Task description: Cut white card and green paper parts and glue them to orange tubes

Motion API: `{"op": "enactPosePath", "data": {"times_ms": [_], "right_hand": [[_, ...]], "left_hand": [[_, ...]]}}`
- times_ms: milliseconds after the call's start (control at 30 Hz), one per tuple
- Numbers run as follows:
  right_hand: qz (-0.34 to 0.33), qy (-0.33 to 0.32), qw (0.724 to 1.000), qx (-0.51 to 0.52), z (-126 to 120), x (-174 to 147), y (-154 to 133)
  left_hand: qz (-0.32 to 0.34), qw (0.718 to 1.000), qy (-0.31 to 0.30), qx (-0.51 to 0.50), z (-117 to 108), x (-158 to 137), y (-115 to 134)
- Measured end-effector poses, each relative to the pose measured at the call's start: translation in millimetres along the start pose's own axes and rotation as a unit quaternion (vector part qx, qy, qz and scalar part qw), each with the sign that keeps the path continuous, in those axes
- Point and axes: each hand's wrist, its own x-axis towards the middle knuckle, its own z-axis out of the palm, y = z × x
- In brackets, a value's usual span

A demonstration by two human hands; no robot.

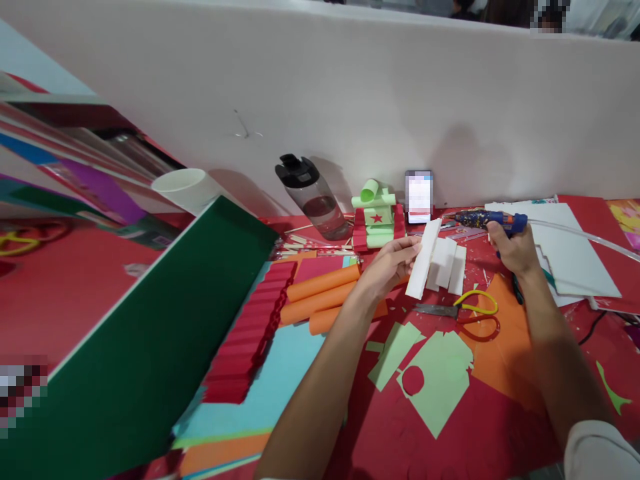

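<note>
White strip (424,261) is up off the counter (380,433), tilted, in my left hand (393,267); fingers (411,252) pinching its left edge a bit above the middle. Right hand (517,250) has the glue gun (490,220), fingers wrapped round it; can't tell if the trigger is squeezed. Nozzle (449,217) points at the strip's upper end, touching or just beside, can't tell which. No bead that I can make out. To do this well, I'd say: left hand steady, move only the gun. Run 1 thin, even line, a little in from the edge, so it doesn't ooze or string. Light pressure; the strip looks thin and could bend if I push the tip into it. Fingers clear of the glue path, tip is probably hot; pinching the left edge leaves the right side free, good. Ease off the trigger just before the end, then lift away. Watch the long clear rod (585,232) trailing off the gun's back: a snag on the white board (575,260) would spoil my aim. Loose white strips (457,270) lie just right of the held strip, so drips could land there; better to angle away. Scissors (453,310) sit nearer me, blades toward my left wrist; mind that.
</note>
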Motion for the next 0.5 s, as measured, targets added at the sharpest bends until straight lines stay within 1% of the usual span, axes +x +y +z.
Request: {"op": "enactPosePath", "data": {"times_ms": [300, 400, 500], "right_hand": [[0.016, -0.063, 0.998, 0.021, -1.6, -1.4, -1.9], [0.033, -0.108, 0.993, 0.030, -4.4, -2.6, -2.4], [0.064, -0.151, 0.984, 0.066, -7.5, -5.5, 2.6]], "left_hand": [[0.003, 1.000, 0.014, 0.001, 0.9, -0.5, 0.9], [0.009, 1.000, 0.022, -0.004, -0.1, 0.9, 0.1], [0.026, 0.999, 0.036, -0.014, -1.9, 3.3, -0.9]]}}
